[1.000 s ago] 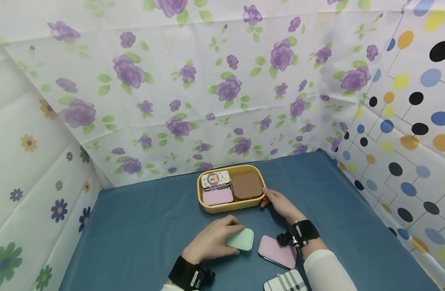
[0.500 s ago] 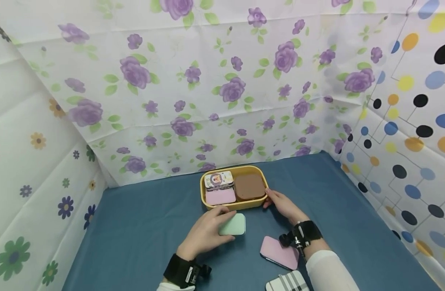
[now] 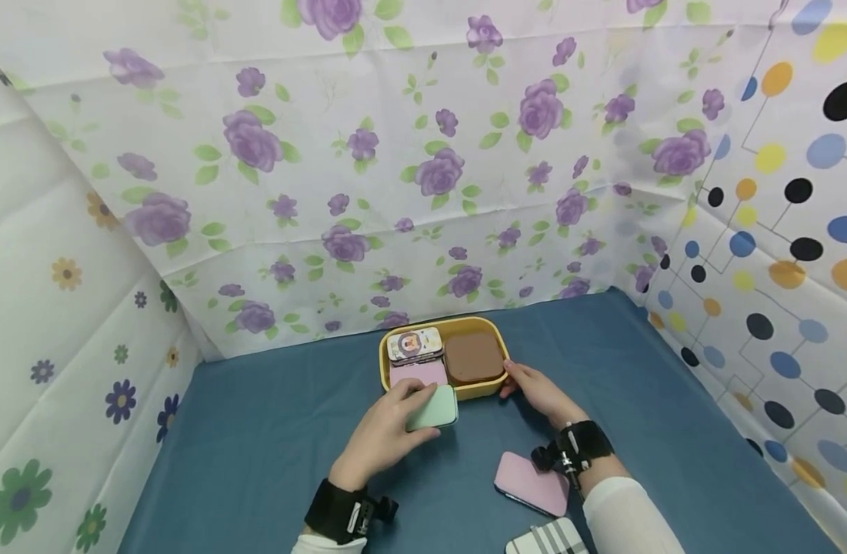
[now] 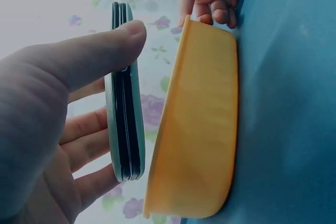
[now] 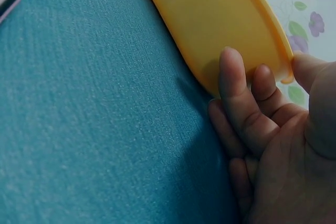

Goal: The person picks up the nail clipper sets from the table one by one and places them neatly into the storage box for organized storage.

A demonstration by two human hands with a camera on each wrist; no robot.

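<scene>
My left hand (image 3: pixel 376 438) grips a mint-green flat hinged case (image 3: pixel 435 408) between thumb and fingers. It is raised in front of the yellow bin (image 3: pixel 480 391), overlapping its front rim in the head view. The left wrist view shows the case (image 4: pixel 126 129) edge-on, its halves closed along a dark seam. My right hand (image 3: pixel 539 394) pinches the bin's right end: thumb at the rim, fingers against the outer wall (image 5: pixel 210 30). Inside the bin lie a cartoon-printed case (image 3: pixel 415 344), a pink case (image 3: pixel 418 373) partly hidden by the green one, and a brown rounded-square box (image 3: pixel 474 357).
Another pink case (image 3: pixel 523 481) lies on the blue cloth (image 3: pixel 271 446) beside my right wrist. A white checked case (image 3: pixel 549 537) lies nearer, cut by the frame's bottom edge. Flowered sheeting (image 3: pixel 291 154) rises behind the bin, with dotted sheeting (image 3: pixel 769 308) on the right.
My left hand has carried the green case up from near the cloth, forward and slightly left to the bin's front rim. My right hand has stayed at the bin's right end.
</scene>
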